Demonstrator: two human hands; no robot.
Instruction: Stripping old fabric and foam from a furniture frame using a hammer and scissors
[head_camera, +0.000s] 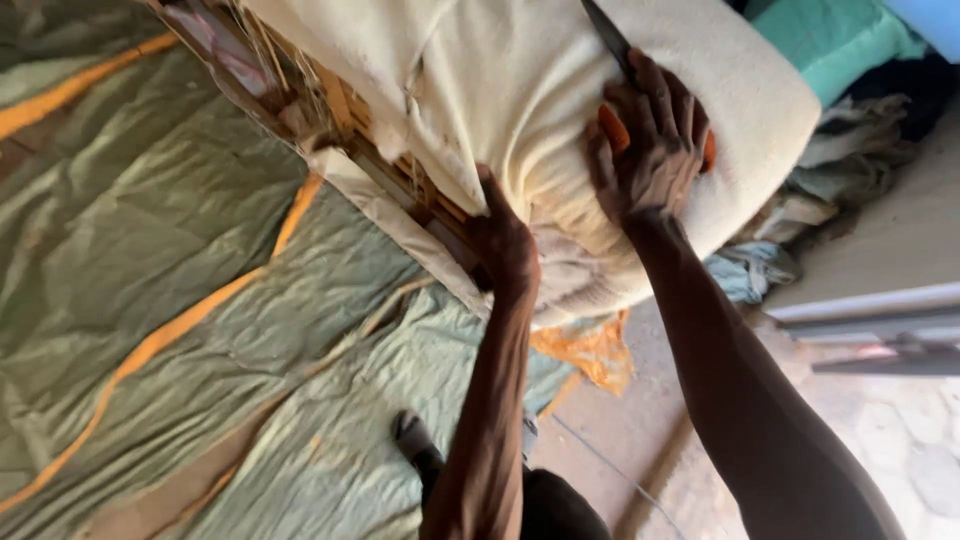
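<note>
Cushion (520, 90), cream fabric, big & rounded, sits at far centre of scene, draped over a wood frame (400, 180) w/ straw showing at its left edge. Your right hand (648, 150) lies on top of the cushion, right of centre, fingers clenched round an orange handle; handle belongs to scissors (612, 45), dark blade pointing far, flat against the fabric. Your left hand (503, 240) is just left of & nearer than the right, thumb up, gripping bunched cream fabric at the cushion's near edge where it meets the frame. Fabric gathers in folds btwn the two hands. Green tarp (150, 260) w/ orange stripes covers the ground to the left & near side, crumpled. Orange scrap (595, 350) lies on bare ground below the cushion, near centre. Teal cloth (830, 40) & a heap of pale rags (850, 150) sit far right, touching the cushion's right side. Dark shoe (415, 440) shows near bottom, on the tarp edge.
</note>
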